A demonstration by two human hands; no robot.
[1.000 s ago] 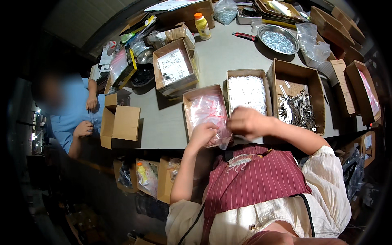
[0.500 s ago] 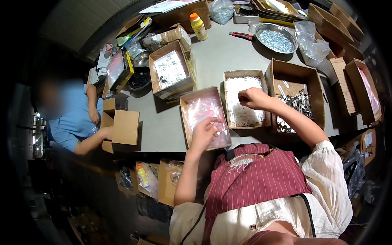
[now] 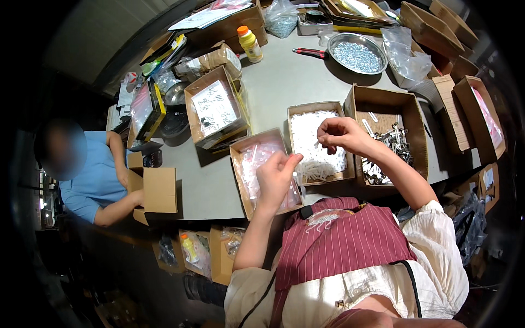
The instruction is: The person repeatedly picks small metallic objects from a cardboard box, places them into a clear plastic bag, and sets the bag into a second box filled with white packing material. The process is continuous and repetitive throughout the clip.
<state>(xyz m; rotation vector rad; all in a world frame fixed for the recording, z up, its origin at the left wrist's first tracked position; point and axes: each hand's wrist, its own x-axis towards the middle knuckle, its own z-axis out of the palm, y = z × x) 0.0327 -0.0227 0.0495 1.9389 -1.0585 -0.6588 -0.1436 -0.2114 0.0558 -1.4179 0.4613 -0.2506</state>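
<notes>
My left hand (image 3: pixel 275 177) is closed over a shallow cardboard box (image 3: pixel 236 174) of small clear bags (image 3: pixel 256 157) with pinkish-red edges. A clear plastic bag (image 3: pixel 298 179) seems to hang from its fingers beside the thumb. My right hand (image 3: pixel 343 136) is raised over the near right part of a box of small white plastic pieces (image 3: pixel 306 128), fingers curled toward the thumb in a pinch. Whatever lies between those fingertips is too small to make out. Right of it, a deeper cardboard box (image 3: pixel 383 97) holds metal and white strip-like parts (image 3: pixel 398 143).
At the far side stand a metal bowl of small shiny parts (image 3: pixel 358 56), a red-and-black cutter (image 3: pixel 310 52) and a yellow bottle with an orange cap (image 3: pixel 250 44). A box with a white sheet (image 3: pixel 213 106) stands left of centre. At left, a co-worker in blue (image 3: pixel 93 167) reaches into an open carton (image 3: pixel 159 188).
My right hand has shifted slightly nearer and come off the white pieces. My left hand has turned, its thumb now pointing right. The whole view has tilted a little.
</notes>
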